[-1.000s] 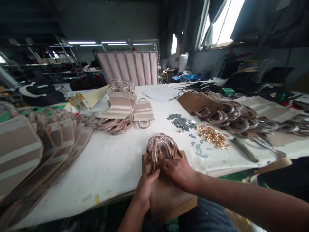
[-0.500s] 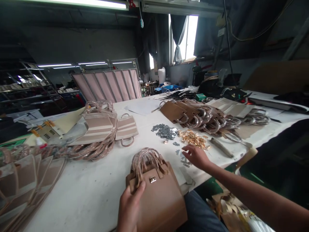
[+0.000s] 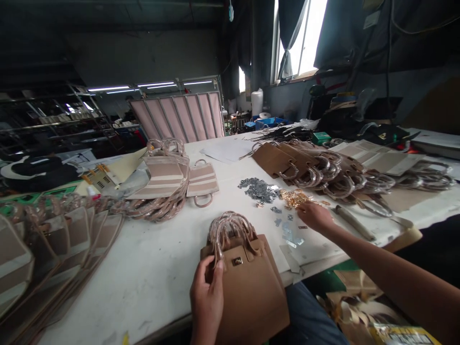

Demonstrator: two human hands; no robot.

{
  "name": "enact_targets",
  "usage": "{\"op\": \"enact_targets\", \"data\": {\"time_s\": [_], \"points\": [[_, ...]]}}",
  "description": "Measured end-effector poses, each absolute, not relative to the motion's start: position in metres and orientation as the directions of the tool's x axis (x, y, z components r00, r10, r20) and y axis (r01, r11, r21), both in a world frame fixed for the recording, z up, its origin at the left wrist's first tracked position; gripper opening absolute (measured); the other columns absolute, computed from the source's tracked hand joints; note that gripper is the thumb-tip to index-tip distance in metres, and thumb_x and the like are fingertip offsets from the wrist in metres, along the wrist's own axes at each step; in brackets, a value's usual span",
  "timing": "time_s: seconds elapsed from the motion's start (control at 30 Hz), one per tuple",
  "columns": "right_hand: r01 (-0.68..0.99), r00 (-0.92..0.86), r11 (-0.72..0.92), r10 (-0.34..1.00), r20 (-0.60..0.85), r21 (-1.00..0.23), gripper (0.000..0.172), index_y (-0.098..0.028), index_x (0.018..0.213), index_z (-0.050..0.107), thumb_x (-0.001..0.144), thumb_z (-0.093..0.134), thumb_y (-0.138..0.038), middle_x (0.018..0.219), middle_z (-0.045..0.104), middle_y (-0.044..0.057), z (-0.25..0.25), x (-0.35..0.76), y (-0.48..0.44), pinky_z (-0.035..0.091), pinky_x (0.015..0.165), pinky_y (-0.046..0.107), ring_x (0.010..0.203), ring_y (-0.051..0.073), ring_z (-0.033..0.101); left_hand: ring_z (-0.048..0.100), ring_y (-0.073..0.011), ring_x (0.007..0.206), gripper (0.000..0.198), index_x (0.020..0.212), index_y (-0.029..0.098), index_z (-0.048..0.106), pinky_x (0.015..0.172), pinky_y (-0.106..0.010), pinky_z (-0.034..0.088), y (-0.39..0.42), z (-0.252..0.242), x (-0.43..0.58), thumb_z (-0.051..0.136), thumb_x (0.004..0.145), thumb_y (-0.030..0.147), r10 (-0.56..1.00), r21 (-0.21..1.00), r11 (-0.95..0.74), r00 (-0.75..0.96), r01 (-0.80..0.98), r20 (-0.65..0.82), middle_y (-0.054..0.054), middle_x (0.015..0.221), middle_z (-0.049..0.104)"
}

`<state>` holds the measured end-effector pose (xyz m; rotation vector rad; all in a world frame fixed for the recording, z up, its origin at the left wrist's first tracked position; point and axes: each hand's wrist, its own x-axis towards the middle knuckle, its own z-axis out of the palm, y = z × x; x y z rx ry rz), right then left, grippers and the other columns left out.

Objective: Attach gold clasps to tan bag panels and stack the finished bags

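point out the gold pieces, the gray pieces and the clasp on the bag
Gold pieces (image 3: pixel 292 198): head view, on the pile's left part
Gray pieces (image 3: pixel 261 191): head view, on the pile's middle
Clasp (image 3: pixel 237 261): head view, on its plate's middle

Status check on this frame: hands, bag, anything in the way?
Left hand gripping tan bag near wrapped handles. Right hand at gold-coloured pieces, grip unclear. Loose metal plates between bag and pieces.

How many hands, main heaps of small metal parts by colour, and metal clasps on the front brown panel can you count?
Left hand: 1
Right hand: 1
Grey heap: 1
Gold heap: 1
Metal clasp on the front brown panel: 1
Total: 5, loose pieces not counted
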<state>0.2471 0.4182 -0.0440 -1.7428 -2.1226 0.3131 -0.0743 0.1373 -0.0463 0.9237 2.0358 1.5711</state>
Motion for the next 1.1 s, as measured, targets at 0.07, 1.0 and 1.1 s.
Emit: {"op": "enact_targets", "data": {"time_s": [0.07, 1.0, 1.1], "points": [[0.854, -0.133, 0.198, 0.977, 0.167, -0.481, 0.026, -0.019, 0.089, 0.077, 0.091, 0.055, -0.033, 0.106, 0.072, 0.013, -0.042, 0.253, 0.417, 0.042, 0.071, 0.035, 0.09, 0.028, 0.066, 0.069, -0.028, 0.091, 0.052, 0.108, 0.023, 0.069, 0.083, -0.034, 0.05, 0.136, -0.047, -0.073, 0.069, 0.083, 0.068, 0.703, 0.954, 0.134, -0.704, 0.266, 0.098, -0.006, 0.093, 0.075], [-0.203, -0.681, -0.31, 0.726, -0.093, -0.929, 0.04, -0.018, 0.094, 0.067, 0.08, 0.09, -0.047, 0.082, 0.073, 0.005, -0.04, 0.08, 0.195, 0.056, 0.075, 0.033, 0.075, 0.021, 0.07, 0.061, -0.0205, 0.086, 0.038, 0.107, 0.022, 0.06, 0.081, -0.031, 0.047, 0.114, -0.044, -0.068, 0.067, 0.091, 0.056, 0.644, 0.993, -0.069, -0.756, 0.093, 0.115, -0.002, 0.09, 0.065], [-0.151, -0.628, -0.215, 0.774, -0.075, -0.965, 0.041, -0.019, 0.098, 0.068, 0.08, 0.088, -0.051, 0.083, 0.072, 0.004, -0.044, 0.075, 0.19, 0.056, 0.072, 0.033, 0.074, 0.022, 0.07, 0.066, -0.0248, 0.102, 0.051, 0.125, 0.021, 0.062, 0.089, -0.033, 0.049, 0.109, -0.045, -0.071, 0.071, 0.087, 0.054, 0.591, 0.992, -0.049, -0.804, -0.119, -0.067, -0.007, 0.105, 0.071]]}}
